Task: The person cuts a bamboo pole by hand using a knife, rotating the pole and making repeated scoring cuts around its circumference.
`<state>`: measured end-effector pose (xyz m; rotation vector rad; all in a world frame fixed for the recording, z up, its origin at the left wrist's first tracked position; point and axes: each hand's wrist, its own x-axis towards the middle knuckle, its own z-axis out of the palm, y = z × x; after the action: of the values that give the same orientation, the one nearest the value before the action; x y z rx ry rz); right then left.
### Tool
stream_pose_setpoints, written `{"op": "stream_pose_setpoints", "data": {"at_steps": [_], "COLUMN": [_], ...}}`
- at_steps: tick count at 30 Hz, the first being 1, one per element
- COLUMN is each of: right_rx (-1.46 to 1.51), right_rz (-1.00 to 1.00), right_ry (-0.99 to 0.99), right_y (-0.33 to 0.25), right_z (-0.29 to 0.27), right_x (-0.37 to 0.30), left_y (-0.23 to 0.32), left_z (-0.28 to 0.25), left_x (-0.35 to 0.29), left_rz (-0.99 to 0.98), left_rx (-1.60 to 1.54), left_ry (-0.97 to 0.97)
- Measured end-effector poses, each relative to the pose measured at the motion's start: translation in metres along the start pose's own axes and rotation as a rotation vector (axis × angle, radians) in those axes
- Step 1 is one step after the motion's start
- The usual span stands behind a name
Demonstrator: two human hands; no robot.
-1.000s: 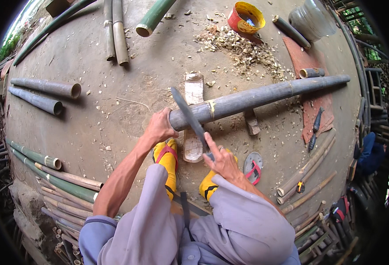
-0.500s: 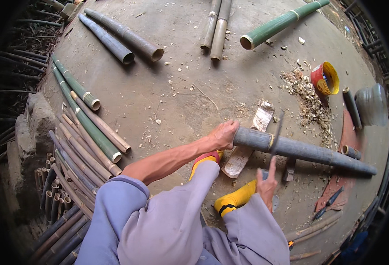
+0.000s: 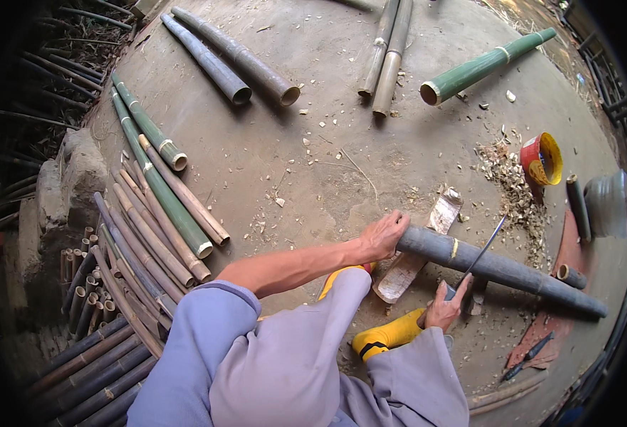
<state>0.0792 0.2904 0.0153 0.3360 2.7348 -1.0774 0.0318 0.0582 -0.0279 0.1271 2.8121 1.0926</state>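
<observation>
A long dark grey bamboo pole [image 3: 513, 274] lies slantwise in front of me, its near-left part across a pale wooden block [image 3: 399, 277]. My left hand [image 3: 384, 236] is closed round the pole's left end. In my right hand [image 3: 444, 310], just on the near side of the pole, is the grip of a knife [image 3: 486, 245]. The narrow blade points away and to the right, crossing over the pole; whether it touches the pole I cannot tell. Left of the blade, a pale scraped ring [image 3: 455, 248] shows on the pole.
Wood chips [image 3: 516, 185] lie in a heap near a red and yellow tub [image 3: 541, 159]. A dark tool [image 3: 528, 356] rests by a reddish sheet [image 3: 562, 249]. Green bamboo [image 3: 174, 213] and many brown poles lie left; a green pole [image 3: 488, 66] lies far right. My yellow-covered foot [image 3: 392, 334] is close by.
The knife has swung right, from over the ring joint to beyond it, with its blade now slanting away. The ring looks paler. My left hand keeps its grip; the whole view has shifted slightly.
</observation>
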Motion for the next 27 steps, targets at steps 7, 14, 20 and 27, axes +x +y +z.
{"op": "stream_pose_setpoints", "data": {"at_steps": [7, 14, 20, 27], "right_rx": [-0.063, -0.216, -0.144, -0.037], "right_rz": [-0.073, -0.308, -0.169, 0.015], "right_ry": [0.077, -0.131, -0.071, -0.102], "right_y": [0.023, 0.010, 0.002, -0.002], "right_z": [0.003, -0.002, -0.001, -0.007], "right_x": [0.008, -0.006, -0.005, -0.005], "left_y": [-0.003, -0.013, -0.005, 0.005], "left_z": [-0.002, -0.010, -0.026, 0.002], "left_x": [0.015, 0.019, 0.027, 0.010], "left_rz": [-0.095, -0.124, -0.193, -0.025], "left_rx": [-0.073, -0.171, -0.254, 0.006], "left_ry": [-0.185, -0.284, -0.442, -0.145]}}
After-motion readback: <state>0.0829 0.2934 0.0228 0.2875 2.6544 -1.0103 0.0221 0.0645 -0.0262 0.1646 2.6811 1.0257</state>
